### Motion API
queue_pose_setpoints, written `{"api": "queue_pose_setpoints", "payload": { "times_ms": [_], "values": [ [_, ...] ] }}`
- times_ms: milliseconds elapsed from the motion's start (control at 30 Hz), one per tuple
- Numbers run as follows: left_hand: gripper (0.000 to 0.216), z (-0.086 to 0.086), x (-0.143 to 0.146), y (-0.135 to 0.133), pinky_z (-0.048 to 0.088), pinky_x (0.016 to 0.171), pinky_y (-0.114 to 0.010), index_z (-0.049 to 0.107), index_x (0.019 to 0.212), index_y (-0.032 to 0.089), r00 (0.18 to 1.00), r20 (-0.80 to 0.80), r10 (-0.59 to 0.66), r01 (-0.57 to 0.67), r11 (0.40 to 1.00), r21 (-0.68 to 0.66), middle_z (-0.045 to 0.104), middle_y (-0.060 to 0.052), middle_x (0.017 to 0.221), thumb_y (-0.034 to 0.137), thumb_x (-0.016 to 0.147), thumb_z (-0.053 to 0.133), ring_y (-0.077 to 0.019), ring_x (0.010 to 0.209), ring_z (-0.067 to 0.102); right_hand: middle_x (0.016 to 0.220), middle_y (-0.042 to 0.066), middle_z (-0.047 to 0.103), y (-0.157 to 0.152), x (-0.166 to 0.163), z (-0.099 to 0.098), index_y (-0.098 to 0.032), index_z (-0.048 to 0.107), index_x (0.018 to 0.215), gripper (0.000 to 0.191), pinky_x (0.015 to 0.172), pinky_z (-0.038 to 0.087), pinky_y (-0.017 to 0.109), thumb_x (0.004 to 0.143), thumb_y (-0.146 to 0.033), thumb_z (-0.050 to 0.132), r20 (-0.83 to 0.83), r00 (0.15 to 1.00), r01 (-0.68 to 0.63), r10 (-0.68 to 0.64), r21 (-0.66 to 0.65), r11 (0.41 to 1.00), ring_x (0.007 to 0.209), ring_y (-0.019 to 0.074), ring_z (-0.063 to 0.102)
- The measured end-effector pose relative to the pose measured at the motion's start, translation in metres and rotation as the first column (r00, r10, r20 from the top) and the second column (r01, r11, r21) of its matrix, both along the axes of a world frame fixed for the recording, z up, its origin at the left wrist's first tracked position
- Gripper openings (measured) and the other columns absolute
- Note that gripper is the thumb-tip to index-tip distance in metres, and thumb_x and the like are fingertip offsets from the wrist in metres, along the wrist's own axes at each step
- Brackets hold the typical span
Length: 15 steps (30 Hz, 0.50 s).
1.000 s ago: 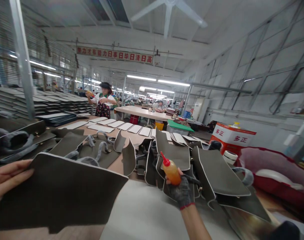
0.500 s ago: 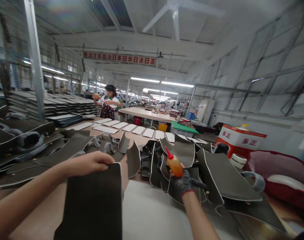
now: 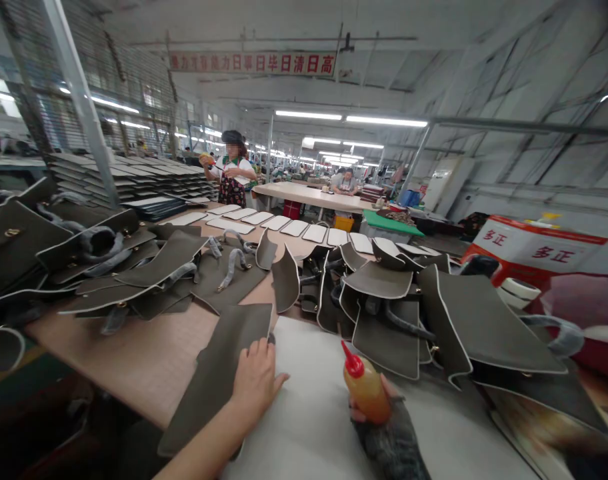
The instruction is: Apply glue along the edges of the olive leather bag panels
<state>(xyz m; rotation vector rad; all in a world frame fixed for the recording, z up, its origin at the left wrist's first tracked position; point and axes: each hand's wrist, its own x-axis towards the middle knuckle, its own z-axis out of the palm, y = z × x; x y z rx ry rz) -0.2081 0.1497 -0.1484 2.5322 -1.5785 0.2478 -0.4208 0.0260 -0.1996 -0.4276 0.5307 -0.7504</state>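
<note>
My left hand (image 3: 255,379) lies flat on a dark olive bag panel (image 3: 211,373), fingers spread near the panel's right edge. Beside and partly under that panel is a pale white sheet (image 3: 304,353). My right hand (image 3: 389,433), in a grey glove with bare fingertips, grips a squeeze bottle (image 3: 368,392) of amber liquid. The bottle's red nozzle points up and left, above the pale sheet. Beyond my right hand stand several dark bag pieces (image 3: 384,333) with light edges and wrapped handles.
More dark bag pieces (image 3: 114,267) with wrapped handles pile up on the left of the table (image 3: 129,353). White panels (image 3: 291,227) form a row farther back. A red-and-white box (image 3: 534,247) stands at right. A co-worker (image 3: 233,170) stands behind the table.
My left hand has gone from holding the panel upright by its top edge to resting on it, now laid down. My right hand has brought the bottle nearer. The view has tilted down.
</note>
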Motion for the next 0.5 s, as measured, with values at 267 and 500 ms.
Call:
{"api": "queue_pose_setpoints", "payload": {
  "times_ms": [267,500],
  "values": [
    [0.036,0.004,0.033,0.053,0.038,0.085,-0.037,0.051,0.112,0.007,0.961,0.000,0.276,-0.272,0.949,0.160,0.053,-0.018,0.113,0.018,0.081,0.038,-0.0266,0.105,0.048,0.082,0.006,0.067,-0.015,-0.010,-0.034,-0.024,0.062,0.089,0.041,0.035,0.030,0.021,0.058,-0.049,0.068,0.152,0.966,-0.220,0.207,0.071,0.973,0.052,0.0166,0.053],
    [0.033,0.105,0.122,0.119,0.042,0.063,-0.036,0.058,0.088,0.015,0.841,0.054,0.538,-0.537,0.821,0.195,0.064,-0.013,0.083,0.024,0.086,0.026,-0.0275,0.076,0.060,0.084,0.008,0.065,-0.015,-0.013,-0.036,-0.028,0.057,0.100,0.057,0.035,0.032,0.025,0.049,-0.050,0.070,0.109,0.980,-0.179,0.166,0.118,0.977,0.053,0.0186,0.051]
  ]
}}
